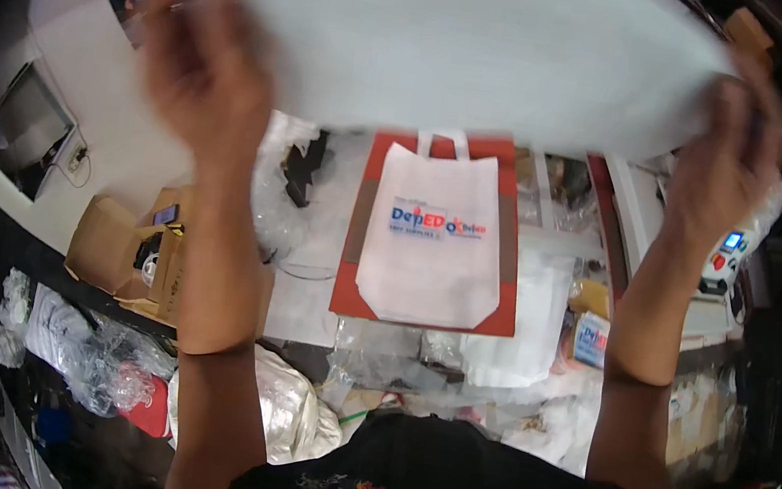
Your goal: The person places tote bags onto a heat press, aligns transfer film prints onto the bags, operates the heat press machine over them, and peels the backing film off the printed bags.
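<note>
Both my arms are raised, holding a broad white sheet (480,55) at the top of the view. My left hand (210,66) is closed on its left edge, and my right hand (734,149) grips the right edge. Motion blurs the sheet and both hands, and whether it is cloth, film or paper cannot be made out. Below it, a white tote bag (425,285) with blue and red print lies flat on a red-edged board (344,290), its handles toward the far side. Neither hand touches that bag.
An open cardboard box (102,247) with small items stands at the left. White bags or sheets (537,317) lie right of the board, near a small printed packet (591,340). A machine with a control panel (725,256) is far right. Clear plastic wrap (384,357) lies along the near edge.
</note>
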A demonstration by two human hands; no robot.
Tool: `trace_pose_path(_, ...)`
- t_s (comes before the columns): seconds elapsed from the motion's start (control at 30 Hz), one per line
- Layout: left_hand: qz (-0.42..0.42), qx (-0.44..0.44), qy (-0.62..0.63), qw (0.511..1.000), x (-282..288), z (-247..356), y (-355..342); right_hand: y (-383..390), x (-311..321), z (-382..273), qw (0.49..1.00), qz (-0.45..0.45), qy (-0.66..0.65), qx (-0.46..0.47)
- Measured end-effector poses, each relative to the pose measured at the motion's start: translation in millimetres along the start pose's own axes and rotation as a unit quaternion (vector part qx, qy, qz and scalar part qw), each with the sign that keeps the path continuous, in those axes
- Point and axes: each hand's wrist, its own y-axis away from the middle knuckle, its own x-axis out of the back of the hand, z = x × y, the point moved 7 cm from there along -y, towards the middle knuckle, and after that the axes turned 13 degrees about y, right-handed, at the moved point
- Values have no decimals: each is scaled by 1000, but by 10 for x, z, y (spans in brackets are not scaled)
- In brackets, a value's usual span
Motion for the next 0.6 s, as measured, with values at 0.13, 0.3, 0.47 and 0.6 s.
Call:
trace_pose_path(0.13, -120, 91, -188, 971, 216, -1015, 849, 724, 62, 179, 982, 129, 25, 132)
trace_pose_path(0.3, -430, 453, -357, 695, 749, -2510, 4106, 3849, -753, 2858, 788, -502, 309, -177)
trace_pose_path(0.47, -419, 432, -415, 683, 1015, -2139, 4200, 4220, -590, 2407, 794, -490, 317, -171)
trace_pose_path(0.6, -404, 409, -397, 715, 983, -2110, 4140, 4190, -485, 2463, 832, -424, 307, -183)
